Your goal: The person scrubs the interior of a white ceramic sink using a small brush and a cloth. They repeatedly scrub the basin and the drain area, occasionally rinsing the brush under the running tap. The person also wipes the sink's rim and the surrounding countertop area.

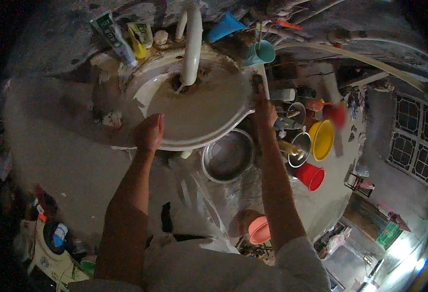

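A round white sink (203, 145) lies before me with cloudy brownish water (199, 113) in its bowl. Over the near left of its rim is my left hand (150, 132), fingers drawn together; I see nothing in it. My right hand (266, 111) reaches past the right side of the rim, beside a small dark object (258, 81). Shadow hides whether the fingers hold that object or only touch it. From the back, a thick white pipe-like spout (192, 47) comes down towards the drain area.
Behind the sink lie a toothpaste tube (114, 38), a yellow tube (137, 45), a blue packet (225, 27) and a teal cup (260, 54). Below right are a metal basin (228, 156), a yellow basin (323, 140), a red bucket (310, 177) and a pink basin (259, 230).
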